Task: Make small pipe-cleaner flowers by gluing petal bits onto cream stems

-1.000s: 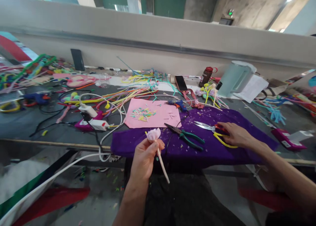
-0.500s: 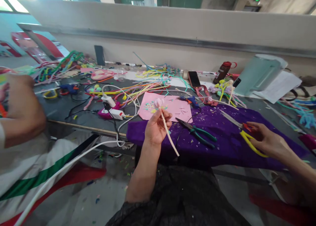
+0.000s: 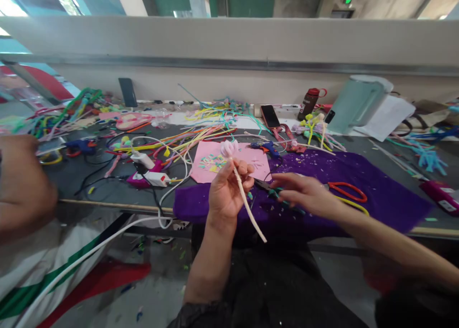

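My left hand (image 3: 229, 189) is closed around a flower (image 3: 229, 148) with a pale pink fuzzy head. Its long cream stem (image 3: 249, 211) slants down to the right past my palm. Over the purple cloth (image 3: 390, 199), my right hand (image 3: 308, 191) has its fingers stretched out and apart. Beneath it lie the pliers (image 3: 263, 184), their green handles mostly covered by my hand; whether the fingers touch them I cannot tell. Just right of that hand are the scissors (image 3: 347, 191) with red and yellow handles, blades partly hidden.
Behind my left hand, small clippings lie on a pink sheet (image 3: 202, 168), with a blue glue gun (image 3: 265, 148) beside it. A power strip (image 3: 150, 179) and white cord are at left, near another person's arm (image 3: 25, 189). Fuzzy stems (image 3: 201, 127), a phone (image 3: 270, 116) and a bottle (image 3: 310, 103) stand farther back.
My right hand has let go of the scissors onto the cloth and moved left over the pliers. My left hand still holds the flower. The view has turned slightly right.
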`<move>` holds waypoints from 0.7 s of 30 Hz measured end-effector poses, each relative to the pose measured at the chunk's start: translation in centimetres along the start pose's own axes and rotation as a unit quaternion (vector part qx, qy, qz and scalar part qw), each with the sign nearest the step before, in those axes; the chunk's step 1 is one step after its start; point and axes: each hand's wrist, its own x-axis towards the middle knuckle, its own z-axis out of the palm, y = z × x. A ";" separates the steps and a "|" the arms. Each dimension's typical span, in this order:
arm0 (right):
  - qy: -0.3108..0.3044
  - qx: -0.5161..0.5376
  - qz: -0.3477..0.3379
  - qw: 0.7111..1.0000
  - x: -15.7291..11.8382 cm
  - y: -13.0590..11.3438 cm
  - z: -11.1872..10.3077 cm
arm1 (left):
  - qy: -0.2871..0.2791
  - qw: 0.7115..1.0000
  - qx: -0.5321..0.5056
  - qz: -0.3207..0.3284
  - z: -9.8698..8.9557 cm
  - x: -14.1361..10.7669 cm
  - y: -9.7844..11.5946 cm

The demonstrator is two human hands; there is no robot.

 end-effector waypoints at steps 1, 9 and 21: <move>-0.046 0.096 0.009 0.994 1.3 -0.9 2.0 | -0.004 1.000 0.006 0.007 0.2 -0.3 -0.2; -0.161 0.275 0.069 0.945 6.1 -1.4 8.5 | 0.028 0.992 0.053 0.115 -1.4 -1.1 -0.2; 0.064 -0.304 -0.149 0.939 15.8 -0.9 2.7 | 0.103 0.978 0.106 0.146 -5.4 -2.4 0.7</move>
